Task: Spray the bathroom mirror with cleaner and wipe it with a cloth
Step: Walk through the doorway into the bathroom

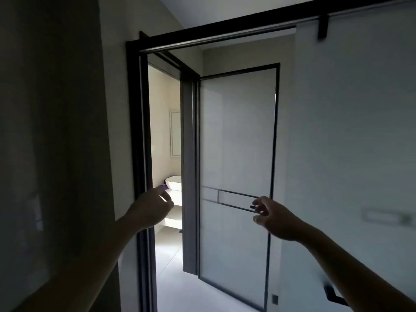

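Observation:
Through a half-open doorway I see a narrow slice of a lit bathroom. The white-framed mirror (175,134) hangs on its far wall above a white basin (173,182). No spray bottle or cloth shows. My left hand (150,209) reaches toward the door gap with loosely curled fingers and holds nothing. A small purple thing (163,187) sits just past its fingertips, beside the basin; what it is I cannot tell. My right hand (275,218) is stretched to the frosted glass door (236,143), fingers spread around its small black handle (253,207) without closing on it.
The hallway I stand in is dark. A black door frame (140,154) bounds the gap on the left, and a dark wall fills the far left. A frosted glass sliding panel (351,131) hangs from a black top rail on the right. Pale floor tiles lead into the bathroom.

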The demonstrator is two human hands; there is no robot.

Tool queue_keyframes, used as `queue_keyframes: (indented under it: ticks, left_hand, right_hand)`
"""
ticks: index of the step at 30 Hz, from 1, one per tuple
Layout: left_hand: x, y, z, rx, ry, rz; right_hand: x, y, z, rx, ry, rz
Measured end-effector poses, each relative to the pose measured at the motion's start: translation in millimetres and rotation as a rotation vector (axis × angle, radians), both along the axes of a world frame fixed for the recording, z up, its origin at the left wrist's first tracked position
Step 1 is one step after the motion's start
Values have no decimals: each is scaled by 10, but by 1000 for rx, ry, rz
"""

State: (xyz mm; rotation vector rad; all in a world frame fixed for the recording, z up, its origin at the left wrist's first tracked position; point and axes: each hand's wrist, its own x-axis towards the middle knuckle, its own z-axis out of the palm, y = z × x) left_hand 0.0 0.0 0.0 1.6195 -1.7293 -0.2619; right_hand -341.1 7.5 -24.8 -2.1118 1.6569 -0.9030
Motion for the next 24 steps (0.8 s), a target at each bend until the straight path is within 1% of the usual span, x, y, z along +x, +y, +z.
queue_keyframes:
  ticks: [4, 6, 8, 10, 13, 17, 21, 24]
  left_hand:
    - [246, -279, -18, 53, -17, -5]
    - [407, -436, 39, 50, -33, -54]
    - [616, -597, 178, 17, -29, -113]
    - [813, -766, 334, -32, -11, -151]
    - [1001, -1064, 440, -96, 25, -162]
    - [1027, -1451, 254, -131, 72, -194]
    - [904, -1817, -3, -78, 64, -248]
    - [817, -2168, -88, -35, 27, -255]
  right_hand:
    - [290, -327, -83, 7, 39, 14]
    - [448, -532, -101, -17, 33, -10]
    - [627, -720, -98, -27, 37, -31]
    - [783, -897, -94, 9, 71, -45]
    - [955, -1115, -39, 26, 89, -70]
    - [1067, -1333, -46, -14, 13, -123]
    - [1038, -1513, -93, -17, 51, -165]
    - [907, -1710, -91, -52, 34, -209]
